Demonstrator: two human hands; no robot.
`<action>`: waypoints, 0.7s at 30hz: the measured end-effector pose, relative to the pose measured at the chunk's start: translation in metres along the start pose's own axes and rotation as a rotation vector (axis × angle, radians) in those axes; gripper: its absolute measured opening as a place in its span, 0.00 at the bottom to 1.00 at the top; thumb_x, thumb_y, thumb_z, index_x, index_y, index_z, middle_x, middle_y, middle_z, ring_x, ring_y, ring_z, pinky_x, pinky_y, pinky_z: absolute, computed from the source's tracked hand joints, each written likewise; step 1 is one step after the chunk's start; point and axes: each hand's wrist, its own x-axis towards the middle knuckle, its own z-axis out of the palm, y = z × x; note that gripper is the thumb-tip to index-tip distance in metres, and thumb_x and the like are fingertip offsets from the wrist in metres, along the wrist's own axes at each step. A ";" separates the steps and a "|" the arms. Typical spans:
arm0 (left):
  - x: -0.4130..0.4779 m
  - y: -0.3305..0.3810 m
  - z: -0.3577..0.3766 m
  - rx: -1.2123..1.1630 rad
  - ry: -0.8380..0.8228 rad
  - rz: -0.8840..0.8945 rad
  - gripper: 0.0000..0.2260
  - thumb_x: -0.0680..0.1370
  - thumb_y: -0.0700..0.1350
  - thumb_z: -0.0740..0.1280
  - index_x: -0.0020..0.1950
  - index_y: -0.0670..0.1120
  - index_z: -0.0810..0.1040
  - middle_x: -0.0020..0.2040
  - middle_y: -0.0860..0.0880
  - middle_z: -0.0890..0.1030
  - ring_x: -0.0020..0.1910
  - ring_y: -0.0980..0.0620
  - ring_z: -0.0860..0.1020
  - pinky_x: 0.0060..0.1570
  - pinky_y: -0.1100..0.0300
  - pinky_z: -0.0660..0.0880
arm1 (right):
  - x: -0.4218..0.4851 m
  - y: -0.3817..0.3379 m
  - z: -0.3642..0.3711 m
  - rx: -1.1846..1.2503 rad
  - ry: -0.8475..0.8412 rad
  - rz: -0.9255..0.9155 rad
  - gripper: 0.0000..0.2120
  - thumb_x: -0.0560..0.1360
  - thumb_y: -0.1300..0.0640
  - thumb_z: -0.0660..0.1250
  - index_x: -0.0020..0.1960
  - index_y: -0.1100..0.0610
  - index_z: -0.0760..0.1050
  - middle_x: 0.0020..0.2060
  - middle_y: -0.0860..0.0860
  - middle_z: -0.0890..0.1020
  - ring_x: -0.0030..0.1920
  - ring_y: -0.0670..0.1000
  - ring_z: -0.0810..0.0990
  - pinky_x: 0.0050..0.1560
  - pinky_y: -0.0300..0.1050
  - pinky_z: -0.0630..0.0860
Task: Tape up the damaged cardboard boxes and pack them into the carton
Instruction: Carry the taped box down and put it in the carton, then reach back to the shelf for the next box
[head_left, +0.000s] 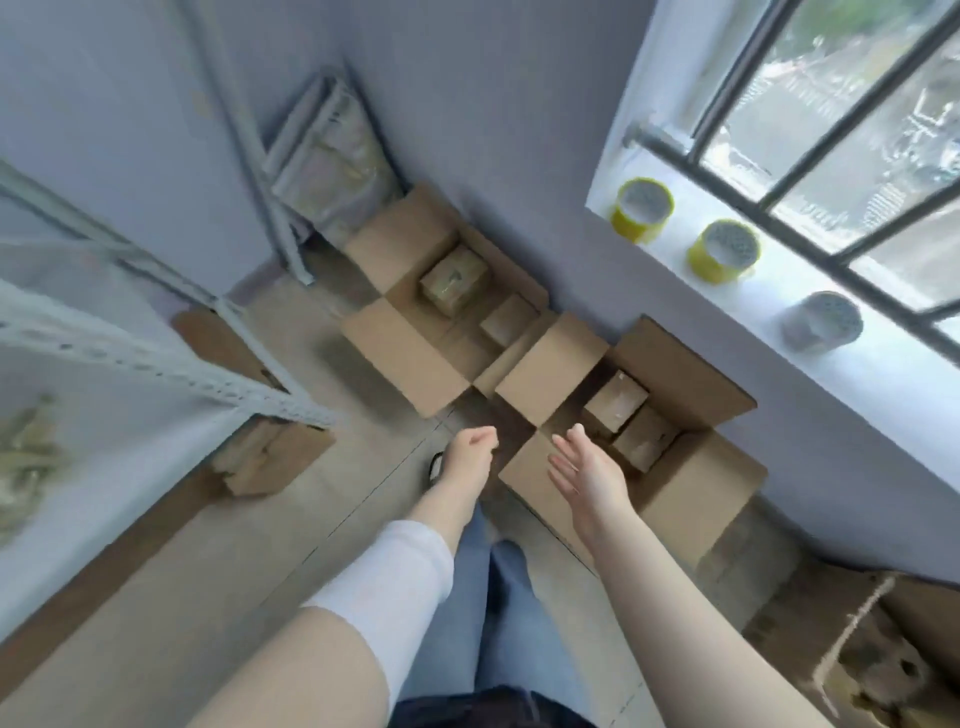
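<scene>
Blurred shelf (156, 364) and damaged box (883, 649) run off the edges.

I read no text, label, brand or number anywhere; motion blur covers whole view. Flaps of near carton (691, 364) and far carton (400, 353) look plain brown to me. Small boxes (615, 400) inside: no print I can make out. Tape rolls (641, 210) on window sill (779, 296): any marking too blurred. Dark marks on box at lower right (878, 675): smudged, not legible.
</scene>
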 end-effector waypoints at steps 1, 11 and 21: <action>-0.015 -0.007 -0.019 -0.090 0.034 -0.010 0.14 0.81 0.42 0.58 0.64 0.42 0.73 0.62 0.43 0.77 0.56 0.48 0.74 0.57 0.58 0.70 | -0.015 0.003 0.010 -0.044 -0.035 -0.015 0.19 0.80 0.49 0.59 0.65 0.59 0.69 0.61 0.54 0.78 0.62 0.54 0.75 0.66 0.49 0.70; -0.124 0.000 -0.224 -0.600 0.322 0.264 0.13 0.81 0.42 0.58 0.64 0.40 0.72 0.62 0.42 0.77 0.51 0.48 0.78 0.37 0.66 0.68 | -0.162 0.032 0.209 -0.284 -0.359 -0.198 0.09 0.79 0.52 0.62 0.51 0.56 0.75 0.47 0.50 0.81 0.48 0.51 0.79 0.45 0.39 0.75; -0.269 -0.074 -0.464 -0.513 0.768 0.573 0.06 0.80 0.41 0.59 0.52 0.46 0.75 0.55 0.47 0.81 0.52 0.50 0.79 0.53 0.59 0.72 | -0.352 0.141 0.391 -0.423 -0.761 -0.379 0.08 0.79 0.55 0.62 0.54 0.57 0.75 0.43 0.48 0.81 0.43 0.47 0.79 0.42 0.39 0.74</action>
